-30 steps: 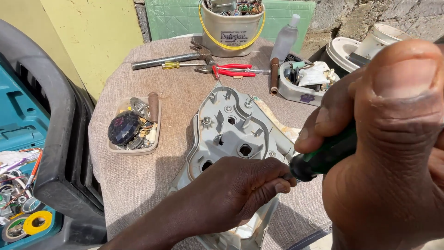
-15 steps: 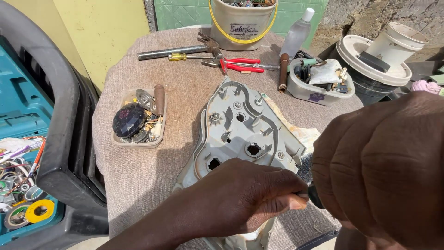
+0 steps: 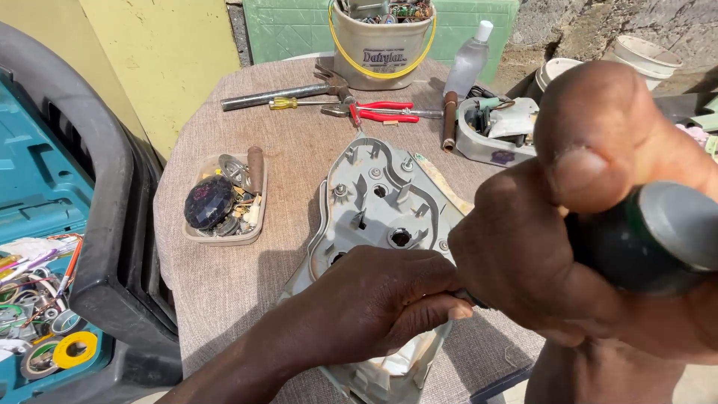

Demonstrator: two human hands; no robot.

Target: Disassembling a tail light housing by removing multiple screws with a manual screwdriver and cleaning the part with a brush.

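gripping a dark-handled screwdriver [image 3: 658, 239], right hand [image 3: 598, 224] closed tight.

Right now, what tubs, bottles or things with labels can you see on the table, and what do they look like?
Small bucket: back middle of the table, cream, yellow wire handle, dark printed label, full of parts.
Plastic bottle: right of the bucket, clear, white cap, no label visible.
Grey tub: right side, oval, small dark sticker on its wall.
Beige tray: left side, shallow, holds small parts.
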